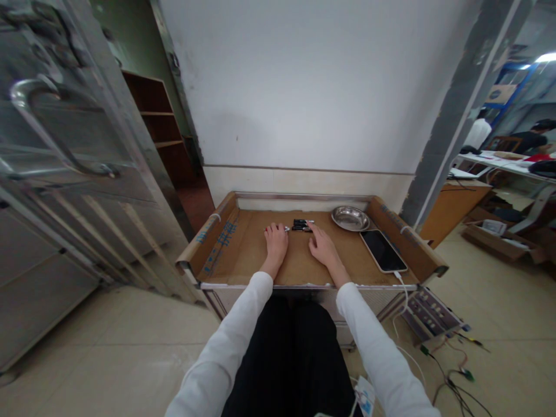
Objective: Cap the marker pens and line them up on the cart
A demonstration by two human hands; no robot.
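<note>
My left hand (pixel 275 242) rests palm down on the cardboard, fingers closed over a thin pen-like rod (pixel 287 229). A silver tip pokes out on the rod's right and a bit of red on its left; the fingers hide the rest. To the right lie several short black rods (pixel 299 225) with silver parts, side by side in a small group, too small to name surely. My right hand (pixel 322 246) is open, its fingers stretched toward that group, with the fingertips at its right end.
The cardboard lining (pixel 243 255) covers a cart top with raised sides. A round metal dish (pixel 350 218) stands at the back right, near a phone (pixel 383 251) with a white cable (pixel 402 281). Loose wires and an electrical box (pixel 434 313) lie on the right floor. People sit farther right.
</note>
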